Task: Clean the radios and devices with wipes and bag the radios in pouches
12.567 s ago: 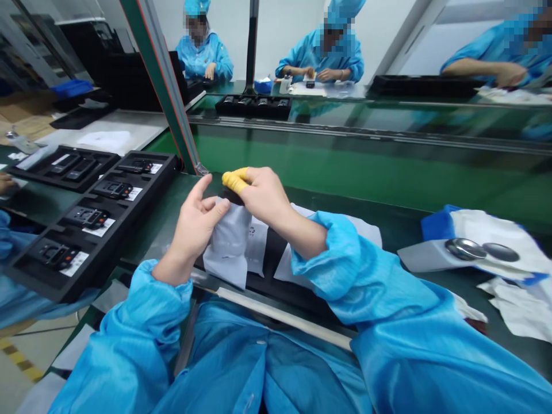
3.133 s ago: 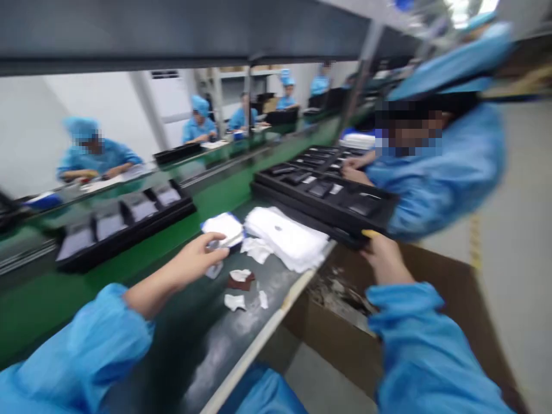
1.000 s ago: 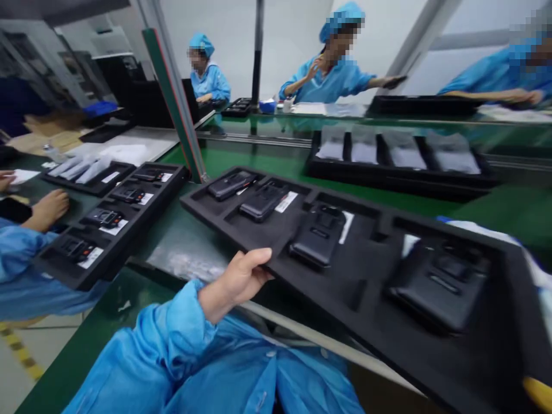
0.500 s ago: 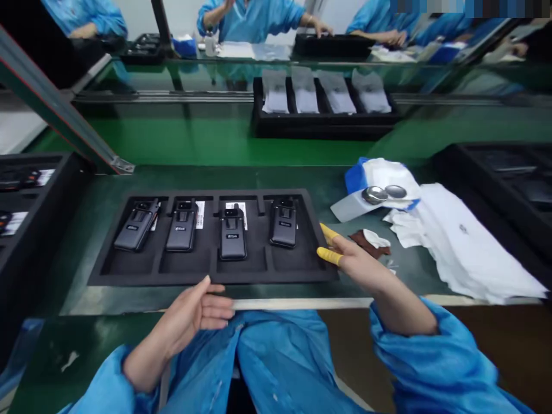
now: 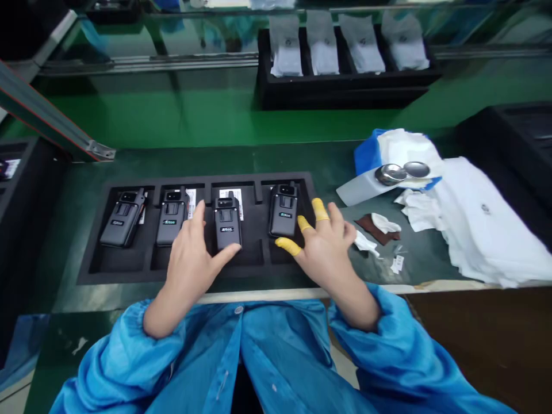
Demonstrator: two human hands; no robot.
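Observation:
A black foam tray lies on the bench before me, with several dark handheld two-way radios marked "Riton" in its compartments. My left hand is open over the front of the tray. Its thumb reaches the lower end of the third radio, and its fingers point up beside the second radio; whether they touch I cannot tell. Yellow finger cots cover three fingertips of my right hand. That hand is open, its fingers spread just right of the rightmost radio. Furthest left, another radio leans slightly.
White bottle lies with round metal lids by a blue box. White cloths or sheets spread rightward, near brown scraps. Behind, a black tray holds white packets. Dark trays stand left and right.
My right hand has left the tray's right edge and come leftward over it. The left hand has risen from the front edge to above the tray. The view tilts further down.

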